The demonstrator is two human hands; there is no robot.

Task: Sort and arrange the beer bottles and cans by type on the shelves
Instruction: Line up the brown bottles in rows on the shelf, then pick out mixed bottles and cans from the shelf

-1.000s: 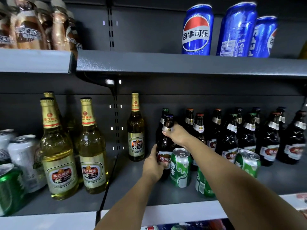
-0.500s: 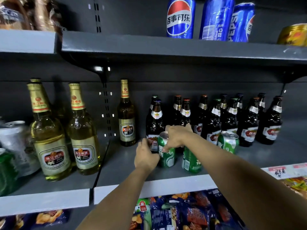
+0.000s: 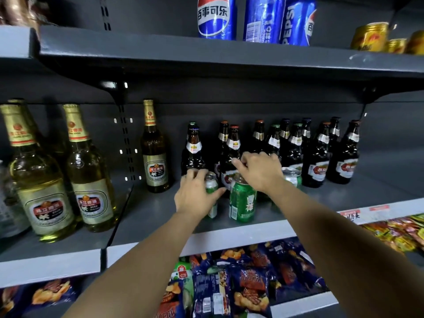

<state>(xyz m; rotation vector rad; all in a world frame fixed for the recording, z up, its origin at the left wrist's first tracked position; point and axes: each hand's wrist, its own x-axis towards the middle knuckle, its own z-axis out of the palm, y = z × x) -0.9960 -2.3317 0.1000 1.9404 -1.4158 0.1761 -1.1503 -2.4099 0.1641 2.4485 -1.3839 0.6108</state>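
On the grey middle shelf (image 3: 158,216) my left hand (image 3: 196,196) grips a green beer can (image 3: 212,188) from its left side. A second green can (image 3: 243,200) stands just right of it. My right hand (image 3: 259,169) hovers over that can's top with loosely curled fingers and nothing plainly held. A third green can (image 3: 291,177) shows behind my right wrist. Behind the cans stand several dark beer bottles (image 3: 319,157) with red labels. A tall brown bottle (image 3: 156,157) with a gold label stands alone to their left.
Pale gold beer bottles (image 3: 91,175) stand at the left, with silver cans (image 3: 5,203) at the frame edge. Blue Pepsi cans (image 3: 216,17) and gold cans (image 3: 369,36) sit on the upper shelf. Snack bags (image 3: 229,290) fill the shelf below.
My right hand has left the top of the first green can and moved right, over the second. My left hand has closed round the first can. The camera has tilted down.
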